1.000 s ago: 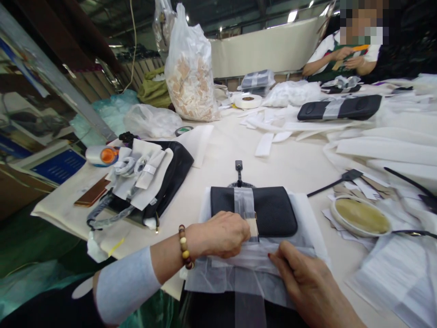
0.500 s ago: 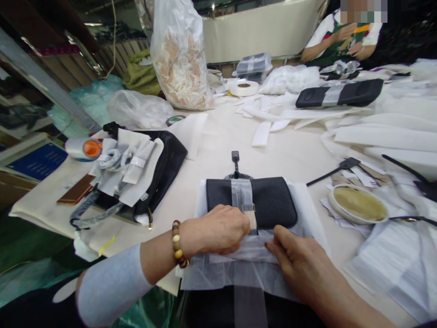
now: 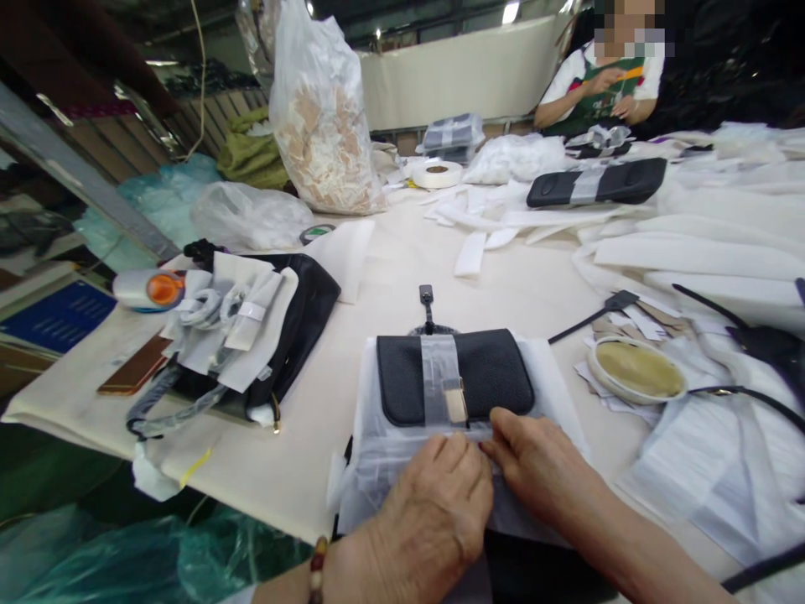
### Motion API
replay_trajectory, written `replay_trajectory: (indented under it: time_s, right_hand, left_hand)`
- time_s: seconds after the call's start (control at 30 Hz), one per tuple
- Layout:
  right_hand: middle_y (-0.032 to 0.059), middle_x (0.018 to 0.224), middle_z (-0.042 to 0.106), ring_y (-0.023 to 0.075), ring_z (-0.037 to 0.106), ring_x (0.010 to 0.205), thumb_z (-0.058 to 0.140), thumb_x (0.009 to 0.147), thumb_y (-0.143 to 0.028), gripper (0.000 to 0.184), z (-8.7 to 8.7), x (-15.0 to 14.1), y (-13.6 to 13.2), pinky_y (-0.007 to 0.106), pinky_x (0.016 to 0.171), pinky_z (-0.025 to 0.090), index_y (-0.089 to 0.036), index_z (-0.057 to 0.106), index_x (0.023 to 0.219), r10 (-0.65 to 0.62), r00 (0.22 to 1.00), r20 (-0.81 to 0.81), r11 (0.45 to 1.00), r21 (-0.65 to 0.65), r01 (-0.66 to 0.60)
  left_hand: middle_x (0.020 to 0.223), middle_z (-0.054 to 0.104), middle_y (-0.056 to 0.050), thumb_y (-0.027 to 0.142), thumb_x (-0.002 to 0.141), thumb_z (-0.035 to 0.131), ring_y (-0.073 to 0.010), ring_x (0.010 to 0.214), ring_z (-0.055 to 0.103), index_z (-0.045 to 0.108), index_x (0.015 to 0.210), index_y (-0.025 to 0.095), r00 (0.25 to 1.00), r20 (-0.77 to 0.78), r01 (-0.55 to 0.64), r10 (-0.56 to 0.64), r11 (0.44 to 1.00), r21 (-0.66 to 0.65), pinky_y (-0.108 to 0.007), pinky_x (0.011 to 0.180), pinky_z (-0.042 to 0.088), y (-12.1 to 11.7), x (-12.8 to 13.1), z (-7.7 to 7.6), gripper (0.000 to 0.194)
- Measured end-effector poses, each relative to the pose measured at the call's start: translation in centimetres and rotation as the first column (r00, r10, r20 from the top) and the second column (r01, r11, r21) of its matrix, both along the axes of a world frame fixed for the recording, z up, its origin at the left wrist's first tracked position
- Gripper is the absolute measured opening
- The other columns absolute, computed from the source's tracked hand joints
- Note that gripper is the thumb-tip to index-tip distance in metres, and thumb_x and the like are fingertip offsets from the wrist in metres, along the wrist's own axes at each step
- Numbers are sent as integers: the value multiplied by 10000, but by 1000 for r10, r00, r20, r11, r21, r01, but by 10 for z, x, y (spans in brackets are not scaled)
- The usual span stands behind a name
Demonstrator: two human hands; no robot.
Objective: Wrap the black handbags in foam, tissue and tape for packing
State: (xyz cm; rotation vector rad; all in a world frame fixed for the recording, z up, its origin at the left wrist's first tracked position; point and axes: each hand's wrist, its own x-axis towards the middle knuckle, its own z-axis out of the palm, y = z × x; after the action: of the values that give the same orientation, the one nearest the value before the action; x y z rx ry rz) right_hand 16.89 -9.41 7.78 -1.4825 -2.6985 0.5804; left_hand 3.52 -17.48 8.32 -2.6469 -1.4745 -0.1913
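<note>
A black leather handbag (image 3: 490, 373) lies on white tissue paper (image 3: 553, 369) at the table's near edge. A clear protective strip (image 3: 438, 377) runs over its flap and gold clasp (image 3: 454, 404). My left hand (image 3: 433, 512) rests on the tissue just below the flap, fingers bent and pressed on the paper. My right hand (image 3: 534, 478) lies beside it, fingertips pinching the tissue at the flap's lower edge near the clasp. The two hands touch each other.
A second black bag with wrapped handles (image 3: 251, 335) lies to the left. A glue dish (image 3: 636, 369) and brush sit to the right among white strips. A big plastic bag of scraps (image 3: 318, 117), a tape roll (image 3: 437, 174) and another person (image 3: 604, 80) are at the far side.
My left hand has come off the clasp and slid down and toward me onto the tissue. My right hand has moved up to the flap's edge. The camera has shifted slightly.
</note>
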Motion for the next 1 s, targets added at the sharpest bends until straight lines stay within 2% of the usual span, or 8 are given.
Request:
replay_trajectory:
  time_s: [0.13,0.27,0.37,0.47,0.57,0.63,0.8,1.0]
  right_hand:
    - [58,639,644,211,619,637,525,807,-109,150,0,-1,0,272,540,230,-188,499,682,-3,1000,16,1000,-23,3]
    - [15,595,606,181,591,582,490,795,-90,152,1,10,1,252,529,271,-195,487,685,-33,999,-37,999,-1,33]
    - [-23,511,546,176,565,508,454,780,-94,148,4,25,-2,251,495,284,-214,479,697,-93,995,-42,986,138,98]
    - [-8,557,560,170,555,501,412,837,-181,149,7,34,-12,261,487,338,-222,511,734,-22,980,-198,917,386,99]
    - [31,766,651,150,593,655,356,827,-86,263,2,34,-26,246,600,415,-215,585,840,328,895,-302,813,573,-105]
    - [8,847,682,151,589,741,362,749,3,365,-3,37,-31,251,682,408,-228,613,880,440,855,-274,740,650,-173]
    - [24,890,699,210,543,867,385,703,12,348,-15,56,-28,322,762,358,-206,631,817,328,910,-254,685,727,-44]
    - [-22,987,700,189,555,922,429,746,-69,364,-28,47,-37,350,877,316,-239,617,1007,409,887,-213,610,787,-92]
  left_hand:
    - [1187,562,-109,197,905,361,-243,1143,455,518,1169,58,999,-28,-19,23,991,130,-343,1013,318,-15,6,-27,337]
    - [1234,549,-111,241,908,356,-254,1141,460,545,1159,94,993,-104,-52,61,995,85,-397,972,352,-18,6,-23,346]
    - [1259,533,-116,233,906,354,-254,1166,437,535,1168,103,991,-111,-73,80,995,61,-407,945,371,-21,8,-18,344]
    - [1264,529,-115,214,900,366,-238,1174,430,532,1167,113,994,-73,-83,84,996,16,-392,964,357,-22,10,-20,329]
    - [1270,533,-107,229,910,357,-224,1173,433,527,1173,123,995,-55,-88,88,996,2,-377,969,351,-20,10,-27,330]
    - [1256,548,-116,277,922,339,-232,1148,457,530,1173,116,995,-67,-72,74,997,35,-378,941,366,-17,8,-33,354]
    - [1235,572,-124,387,890,394,-254,1081,505,570,1129,102,996,-62,-46,56,986,160,-377,887,382,-13,5,-42,412]
    - [1152,642,-73,351,913,349,-215,1007,550,609,1091,129,996,31,-93,87,944,316,-336,857,369,-13,5,-46,386]
